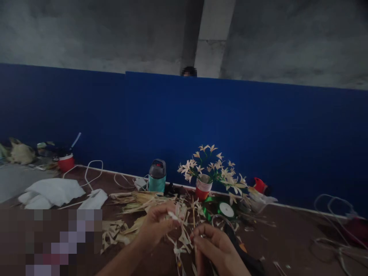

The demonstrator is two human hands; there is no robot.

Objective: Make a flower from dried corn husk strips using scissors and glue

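My left hand (pixel 156 226) is closed, pinching a small pale strip (pixel 174 216) that looks like dried husk between thumb and fingertips. Just to its right, my right hand (pixel 215 245) is closed too, thumb against fingers. Whatever lies in that pinch is too small to make out. Below and between the hands are narrow pale husk scraps (pixel 179 249). Longer dried husks (pixel 138 200) lie behind my left hand. Beyond my right hand, pale star-shaped flowers (pixel 188 168) stand in a red and white cup (pixel 202 191).
A green ribbon spool (pixel 226 210) lies right of the cup. Left of it stands a teal and black container (pixel 157 178). White bags (pixel 54 191), cables (pixel 93 168) and another red cup (pixel 66 163) are on the left. A blue partition (pixel 230 122) closes the back; a person's head shows above it.
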